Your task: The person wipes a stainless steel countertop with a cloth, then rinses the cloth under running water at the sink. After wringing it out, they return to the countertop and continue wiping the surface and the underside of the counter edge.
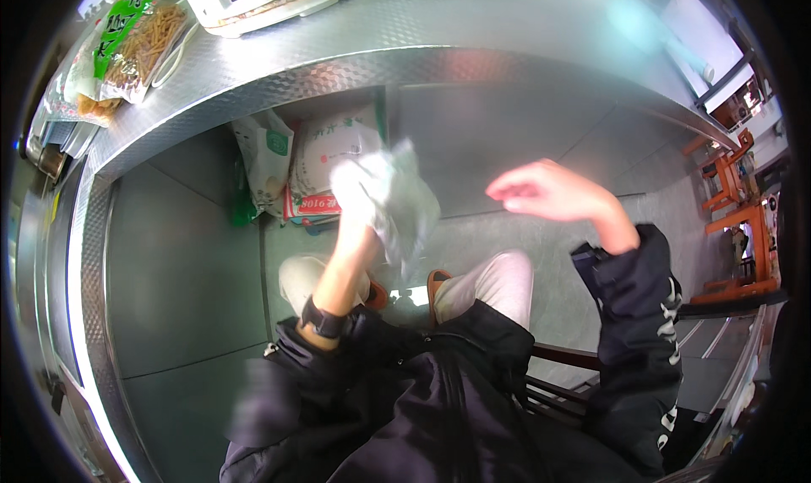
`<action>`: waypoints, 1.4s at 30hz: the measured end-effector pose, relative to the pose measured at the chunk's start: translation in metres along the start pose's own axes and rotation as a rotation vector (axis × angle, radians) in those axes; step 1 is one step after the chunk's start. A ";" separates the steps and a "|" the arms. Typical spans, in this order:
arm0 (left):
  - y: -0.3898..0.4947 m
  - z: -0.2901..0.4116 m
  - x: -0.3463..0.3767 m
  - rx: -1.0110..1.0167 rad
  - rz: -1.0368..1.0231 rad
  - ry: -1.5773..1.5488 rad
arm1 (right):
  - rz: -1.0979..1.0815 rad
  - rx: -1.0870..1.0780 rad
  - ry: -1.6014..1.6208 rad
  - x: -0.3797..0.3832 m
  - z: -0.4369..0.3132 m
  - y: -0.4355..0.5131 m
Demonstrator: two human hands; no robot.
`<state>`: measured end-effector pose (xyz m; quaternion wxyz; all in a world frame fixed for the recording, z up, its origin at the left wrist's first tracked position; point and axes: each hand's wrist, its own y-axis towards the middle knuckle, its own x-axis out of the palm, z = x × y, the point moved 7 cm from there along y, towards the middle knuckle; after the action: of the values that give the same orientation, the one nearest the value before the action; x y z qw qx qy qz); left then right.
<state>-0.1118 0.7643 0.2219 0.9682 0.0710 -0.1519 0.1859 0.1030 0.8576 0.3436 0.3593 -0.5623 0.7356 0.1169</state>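
Note:
My left hand (352, 188), blurred and washed out by bright light, grips a crumpled pale cloth (408, 207) that hangs to the right of the fingers. The cloth is smeared by motion, so its exact material cannot be told. Off to the right, my right hand (538, 188) hovers with nothing in it, fingers slightly bent and thumb apart. Both hands are in front of the counter's edge, above my knees. Behind the left hand, a white printed sack (336, 138) and a white plastic bag (266, 153) stand low beneath the counter.
A patterned stainless-steel counter (405, 21) curves across the front and left. It bears a white appliance (266, 2) with rusty marks and a clear bag of brown dried food (142, 52). Orange-brown wooden furniture (741, 223) stands far right. I sit on a dark slatted chair (564, 356).

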 end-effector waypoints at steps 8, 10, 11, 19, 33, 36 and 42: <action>0.107 0.045 0.023 0.918 0.308 1.227 | 0.388 -0.002 0.108 -0.004 -0.021 -0.128; 0.113 0.041 0.024 0.910 0.292 1.218 | 0.407 0.098 0.064 -0.002 -0.020 -0.150; 0.116 0.038 0.023 0.886 0.270 1.214 | 0.417 0.150 0.042 0.001 -0.019 -0.160; 0.110 -0.009 0.025 0.932 0.513 1.981 | 0.658 0.311 0.151 0.021 0.000 -0.212; 0.088 -0.026 0.019 0.657 0.298 2.174 | 0.692 0.363 0.203 0.031 0.028 -0.223; 0.100 0.023 0.016 0.853 0.354 1.911 | 0.684 0.377 0.228 0.033 0.032 -0.223; 0.127 0.026 -0.002 0.899 0.249 1.319 | 0.672 0.340 0.220 0.033 0.036 -0.224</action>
<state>-0.1697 0.8756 0.2564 0.7094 0.3118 0.5334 0.3392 0.3177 0.7782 0.3480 0.3079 -0.2316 0.9218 0.0434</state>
